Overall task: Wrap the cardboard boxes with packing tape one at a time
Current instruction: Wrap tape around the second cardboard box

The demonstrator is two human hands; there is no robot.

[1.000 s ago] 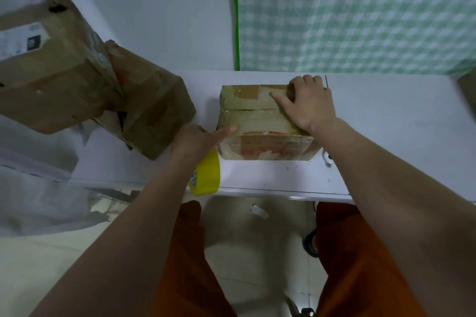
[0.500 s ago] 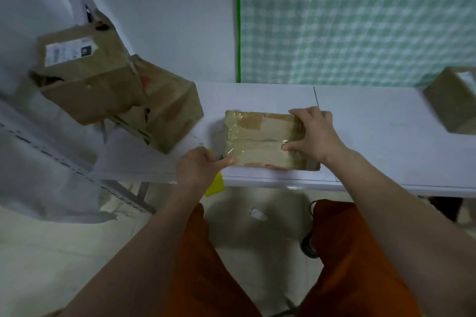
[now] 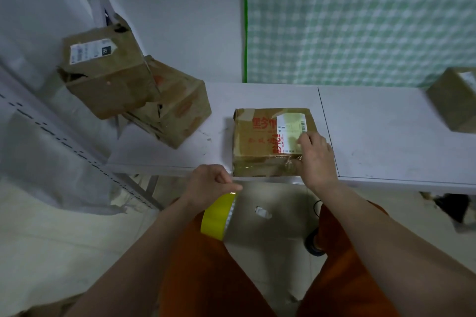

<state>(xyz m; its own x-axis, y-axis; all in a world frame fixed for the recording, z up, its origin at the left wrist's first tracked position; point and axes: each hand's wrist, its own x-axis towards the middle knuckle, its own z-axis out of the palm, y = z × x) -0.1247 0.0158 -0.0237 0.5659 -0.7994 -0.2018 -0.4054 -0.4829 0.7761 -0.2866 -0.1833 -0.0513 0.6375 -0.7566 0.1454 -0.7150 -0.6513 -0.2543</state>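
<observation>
I hold the yellow tape roll [image 3: 217,215] in my left hand [image 3: 207,185], fingers curled round it, down below the near edge of the white table [image 3: 386,134]. A clear strip of tape [image 3: 262,180] runs from the roll to the box [image 3: 270,141] at the near edge. My right hand [image 3: 315,156] presses on the box's near right corner, fingers bent. If I pull hard, I think the box could slide off, or the tape could twist and stick to itself. All the boxes are shut, so I cannot tell what is inside. Two more boxes [image 3: 134,95] lean at the far left and one [image 3: 454,100] sits far right
</observation>
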